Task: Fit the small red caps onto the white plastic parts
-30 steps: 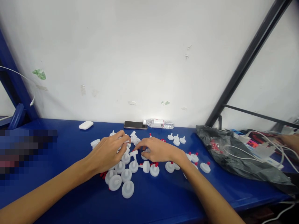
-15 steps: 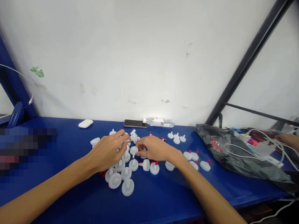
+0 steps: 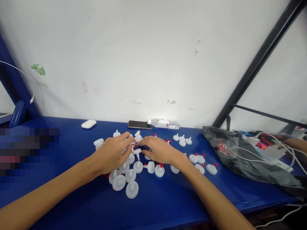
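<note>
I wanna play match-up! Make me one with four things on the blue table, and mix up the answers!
Things:
1. bottle
2. white lids
3. plastic bag
4. phone

Clues:
A. grey and crumpled
B. flat, with a dark screen
C. see-through, lying on its side
D. some have red tips

Right pairs: 1-C, 2-D, 3-A, 4-B

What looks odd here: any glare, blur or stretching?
In the head view, the wall glows brightest just above the bottle; there too, fine detail on the white caps looks soft, the forearms seem stretched toward the lower corners, and a pixelated patch covers part of the left edge.
</note>
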{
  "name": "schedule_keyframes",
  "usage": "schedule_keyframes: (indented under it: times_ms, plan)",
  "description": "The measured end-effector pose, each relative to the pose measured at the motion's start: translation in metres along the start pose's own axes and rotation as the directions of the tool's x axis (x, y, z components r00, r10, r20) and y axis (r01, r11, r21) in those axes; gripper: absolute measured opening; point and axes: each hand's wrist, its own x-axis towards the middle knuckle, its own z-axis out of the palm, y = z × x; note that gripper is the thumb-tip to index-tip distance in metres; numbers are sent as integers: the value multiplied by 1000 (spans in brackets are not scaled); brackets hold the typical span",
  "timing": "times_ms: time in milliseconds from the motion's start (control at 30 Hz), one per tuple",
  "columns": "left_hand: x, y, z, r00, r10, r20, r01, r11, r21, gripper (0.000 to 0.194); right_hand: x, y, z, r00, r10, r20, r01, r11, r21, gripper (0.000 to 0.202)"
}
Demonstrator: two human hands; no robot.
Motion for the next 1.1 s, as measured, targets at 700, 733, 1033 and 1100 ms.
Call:
schedule_keyframes:
  times_ms: [700,733,1033,1100]
  plan:
    - [0,0,3,1000,28,6,-28,999,16,27,-1,-6,-4,999,17,39,-16,1000,-25,31]
    - [0,0,3,1000,26,8,-26,1000,17,27,-1,-6,-4,999,17,41,-16,1000,-25,31]
    - [1,4,-1,999,12,35,-13,1000,18,27,-1,-2,1,999,21,31,-19,999,-45,30]
    - [1,4,-1,999,14,40,-15,1000,19,27,-1,-2,0,999,30,26,-29,998,-49,30]
